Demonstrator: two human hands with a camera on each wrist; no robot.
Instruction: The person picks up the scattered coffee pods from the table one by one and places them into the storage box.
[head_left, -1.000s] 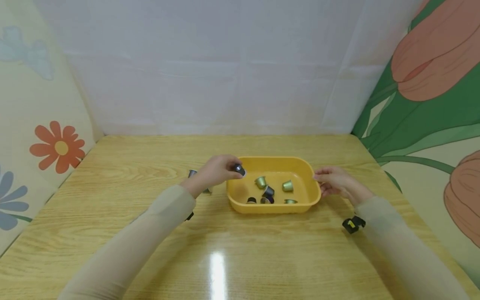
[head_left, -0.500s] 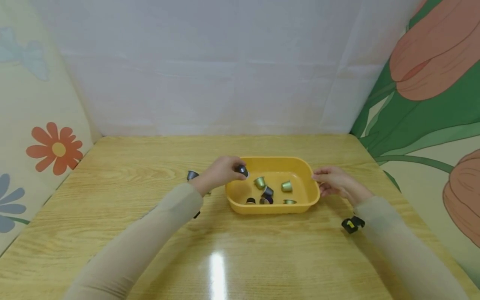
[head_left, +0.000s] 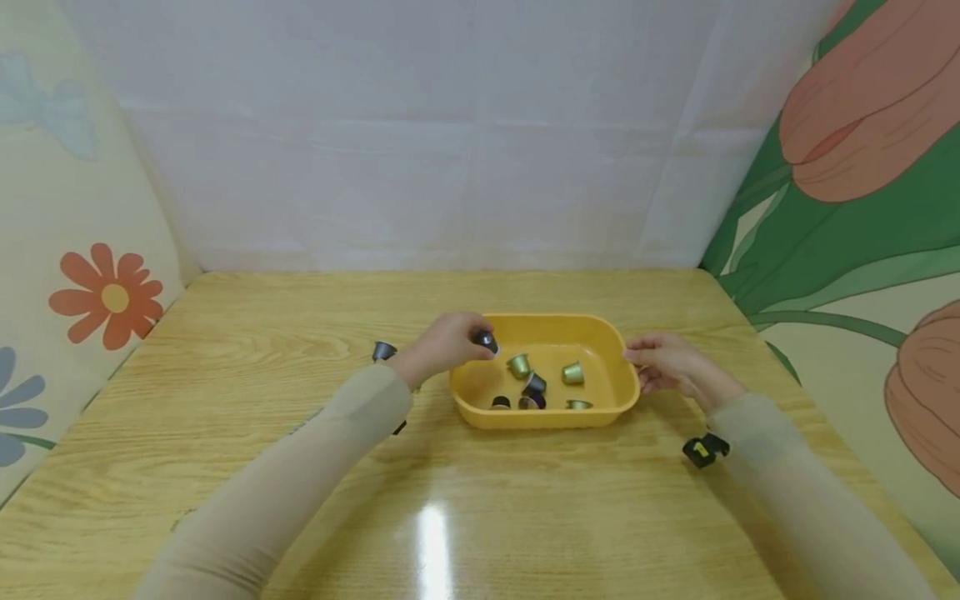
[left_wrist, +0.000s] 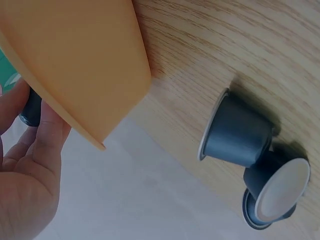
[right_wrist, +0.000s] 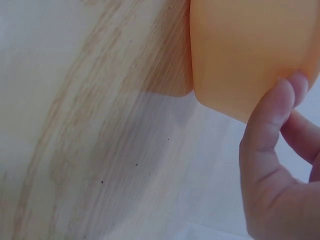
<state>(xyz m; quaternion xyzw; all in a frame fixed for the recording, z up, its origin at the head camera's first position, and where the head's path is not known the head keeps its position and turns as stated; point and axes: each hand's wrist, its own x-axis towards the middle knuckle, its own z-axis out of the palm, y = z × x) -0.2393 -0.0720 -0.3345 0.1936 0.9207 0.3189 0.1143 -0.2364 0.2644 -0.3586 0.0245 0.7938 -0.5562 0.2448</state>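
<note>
Dark coffee capsule (head_left: 486,341) in the left hand (head_left: 448,340), pinched between thumb and fingers, just right of frame centre in the head view. It hangs over the left end of the yellow tray (head_left: 547,418), above the floor; its axis slants from upper left to lower right, pale edge toward lower right. Tray's long axis runs left to right across the frame. Right hand (head_left: 670,362) pinches the tray's right rim, fingertips close together.

In the tray, left of its middle and lower: a green capsule (head_left: 518,365) and dark capsules (head_left: 535,383); farther right, another green capsule (head_left: 573,372).

Left wrist view, right side: a blue-grey capsule (left_wrist: 239,130) on its side, wide rim facing left, narrow end right; below it, a pale-lidded capsule (left_wrist: 283,190), lid toward lower right.
</note>
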